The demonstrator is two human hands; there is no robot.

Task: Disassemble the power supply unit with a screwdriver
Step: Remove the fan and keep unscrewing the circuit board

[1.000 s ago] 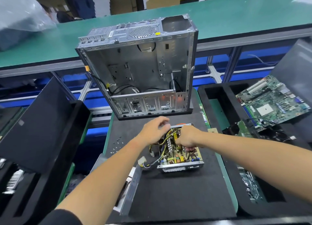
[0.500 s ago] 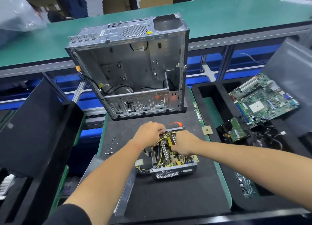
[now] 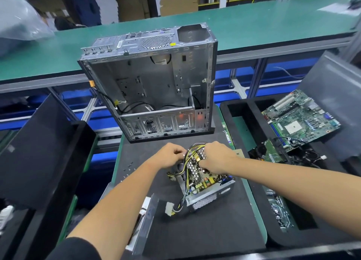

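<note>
Turned since a second ago: PSU (image 3: 203, 183) now skewed on the mat (image 3: 205, 236), mesh end swung to the near right, far end lifted under the hands where before it sat square and flat. Left hand (image 3: 169, 157) shifted from an open rest on top to a curled grip at the far left edge, among the yellow and black wires (image 3: 187, 158). Right hand (image 3: 216, 157) curled over the far right part of the board (image 3: 201, 178), fingertips hidden among the parts, so exact hold cannot be told. No screwdriver seen in either hand or on the mat.

Probable meaning for the task: lid already off, board exposed, work now at freeing board or wire bundle from the shell by hand; screws (image 3: 128, 169) lying loose on the mat to the left suggest fasteners already out.

PSU directly beneath both hands, touching both, near end resting on the mat, white plug (image 3: 169, 210) trailing off its near left corner. Empty case (image 3: 154, 82) standing just beyond, apart from the hands. Motherboard (image 3: 300, 119) well off to the right in a black tray (image 3: 244, 123).
</note>
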